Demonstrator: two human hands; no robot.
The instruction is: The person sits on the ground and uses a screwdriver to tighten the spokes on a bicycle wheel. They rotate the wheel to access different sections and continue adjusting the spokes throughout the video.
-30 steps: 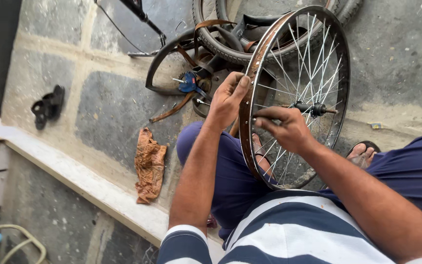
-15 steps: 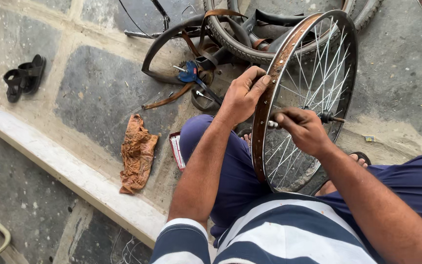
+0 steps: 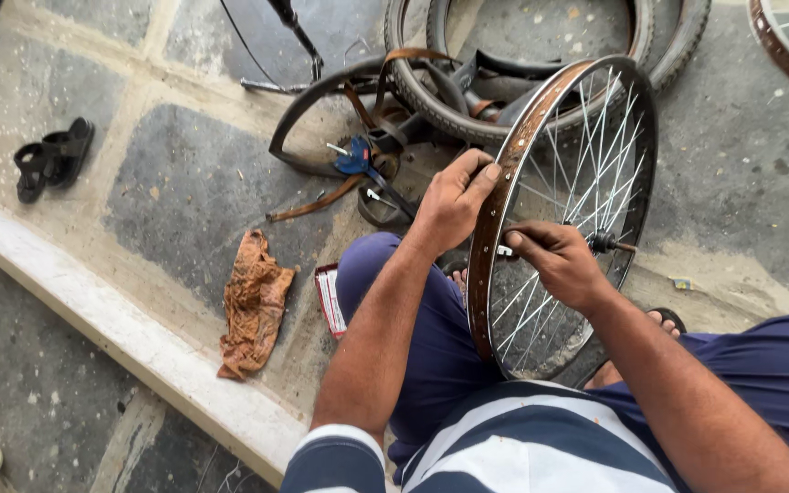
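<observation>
Looking down from the head camera, I see a rusty spoked bicycle wheel rim (image 3: 504,196) standing upright between my knees, its lower edge near my lap and its hub axle (image 3: 606,243) pointing right; my left hand (image 3: 454,201) is clenched over the rim's outer edge, thumb against the brown band; my right hand (image 3: 554,260) reaches among the spokes and pinches a small silvery tool (image 3: 504,250) against the rim's inner face; beyond the wheel, on the stone floor (image 3: 184,183), lie black tyres (image 3: 431,100), a curved mudguard (image 3: 312,105) and a blue-handled tool (image 3: 355,157); left of my leg lie an orange-brown rag (image 3: 253,306) and a small red-and-white packet (image 3: 329,299); a pair of black sandals (image 3: 52,157) sits well apart at far left, above a pale kerb (image 3: 120,338).
</observation>
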